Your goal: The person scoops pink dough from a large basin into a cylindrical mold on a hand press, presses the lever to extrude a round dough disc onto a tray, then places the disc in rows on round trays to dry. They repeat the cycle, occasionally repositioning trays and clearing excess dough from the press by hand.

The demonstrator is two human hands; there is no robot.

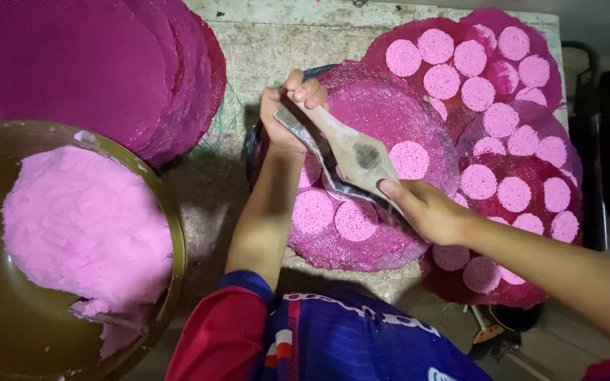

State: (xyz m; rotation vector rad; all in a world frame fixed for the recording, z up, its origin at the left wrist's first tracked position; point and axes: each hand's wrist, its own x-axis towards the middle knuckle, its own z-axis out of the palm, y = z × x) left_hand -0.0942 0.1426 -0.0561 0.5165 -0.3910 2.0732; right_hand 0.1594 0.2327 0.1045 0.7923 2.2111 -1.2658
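The person's left hand (287,113) is closed around the narrow handle of a flat, worn wooden paddle (351,152). The right hand (425,212) grips the paddle's wide end together with a thin bent metal strip (312,152). Both are over a round woven tray (390,106), rough and magenta, near the front edge of the stained concrete table (262,42). Spongy pink discs (354,220) lie on it, just under the hands. More filled trays (517,176) overlap toward the right edge. At the left corner, a brass-coloured bowl (171,212) holds soft pink dough (82,226).
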